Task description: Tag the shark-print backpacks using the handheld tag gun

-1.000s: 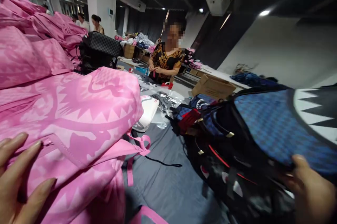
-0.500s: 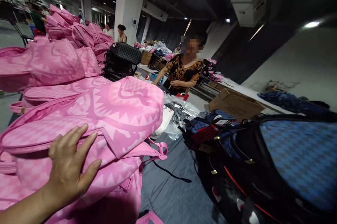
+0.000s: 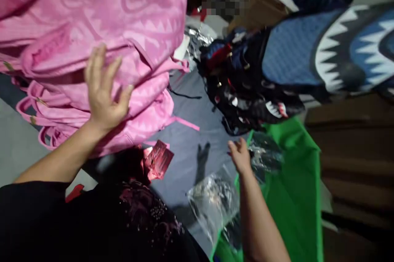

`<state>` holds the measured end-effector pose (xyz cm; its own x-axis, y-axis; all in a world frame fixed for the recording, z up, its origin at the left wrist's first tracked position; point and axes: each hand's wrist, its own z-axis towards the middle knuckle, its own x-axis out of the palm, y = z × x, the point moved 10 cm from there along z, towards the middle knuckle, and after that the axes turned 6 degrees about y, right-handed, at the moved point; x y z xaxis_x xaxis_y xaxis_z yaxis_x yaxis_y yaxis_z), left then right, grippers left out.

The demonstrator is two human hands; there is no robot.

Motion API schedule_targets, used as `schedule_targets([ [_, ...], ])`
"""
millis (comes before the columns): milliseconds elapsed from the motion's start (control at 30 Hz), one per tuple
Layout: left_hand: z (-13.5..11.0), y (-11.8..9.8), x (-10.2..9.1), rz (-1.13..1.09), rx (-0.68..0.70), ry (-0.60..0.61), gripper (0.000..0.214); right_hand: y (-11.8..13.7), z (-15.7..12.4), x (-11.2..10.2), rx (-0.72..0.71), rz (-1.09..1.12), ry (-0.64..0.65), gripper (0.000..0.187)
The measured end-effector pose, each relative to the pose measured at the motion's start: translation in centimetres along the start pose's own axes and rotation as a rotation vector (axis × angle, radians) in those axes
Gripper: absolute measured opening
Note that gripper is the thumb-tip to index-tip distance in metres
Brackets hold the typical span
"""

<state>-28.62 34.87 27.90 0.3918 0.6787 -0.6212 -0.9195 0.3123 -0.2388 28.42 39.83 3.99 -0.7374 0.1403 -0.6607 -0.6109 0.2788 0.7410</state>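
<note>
two hands at a table point(image 3: 184, 143) covered in grey. the left hand point(image 3: 106, 98), fingers spread and thumb apart, lies over the upper pink backpack point(image 3: 123, 28) of the pile at left; it grips nothing, and whether the palm presses cannot be told. the right hand point(image 3: 240, 157) is raised above the table at right, fingers loosely bent, apparently holding nothing, near green fabric point(image 3: 295, 180) and a clear plastic bag point(image 3: 212, 200). farther right, a blue backpack point(image 3: 295, 48) lies beside and above black bags point(image 3: 258, 100). note on handling: a broad, flat palm would probably steady so soft a pile better than fingertips, as its layers could slide. the loose pink strap point(image 3: 187, 123) is best kept clear of the red packet point(image 3: 158, 160) near it, lest it snag.
</note>
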Motion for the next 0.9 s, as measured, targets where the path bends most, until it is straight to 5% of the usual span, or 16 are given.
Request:
schedule_targets([
  [67,-3.3,-2.5,-1.8,-0.134,0.042,-0.013,0.054,-6.1,-8.0,1.9,0.148,-0.006,0.053,0.085],
  [133,-8.4,-5.1,-1.0,-0.311,0.013,0.110,0.043,-10.1,-14.7,4.6,0.230,0.009,0.082,0.084],
  [200,-15.5,-6.7,3.9,-0.488,-0.183,0.433,0.028,-12.6,-20.8,7.3,0.268,0.029,0.096,0.080],
  [300,-27.1,-7.7,12.0,-0.562,-0.534,0.825,0.034,-14.4,-29.0,9.9,0.270,0.042,0.093,0.073],
  [400,-33.7,-8.1,16.8,-0.551,-0.711,0.953,0.048,-14.7,-35.1,10.2,0.226,0.029,0.057,0.065],
  [600,-36.4,-9.2,20.8,-0.508,-0.836,0.983,0.028,-14.7,-40.3,7.6,0.086,-0.021,-0.049,0.052],
  [767,-36.0,-11.4,20.0,-0.527,-0.831,0.962,0.023,-17.1,-41.4,5.8,0.130,-0.009,-0.112,0.051],
  [900,-34.9,-15.0,19.4,-0.653,-0.737,0.943,0.022,-18.1,-40.4,2.3,0.154,-0.179,-0.259,0.055],
])
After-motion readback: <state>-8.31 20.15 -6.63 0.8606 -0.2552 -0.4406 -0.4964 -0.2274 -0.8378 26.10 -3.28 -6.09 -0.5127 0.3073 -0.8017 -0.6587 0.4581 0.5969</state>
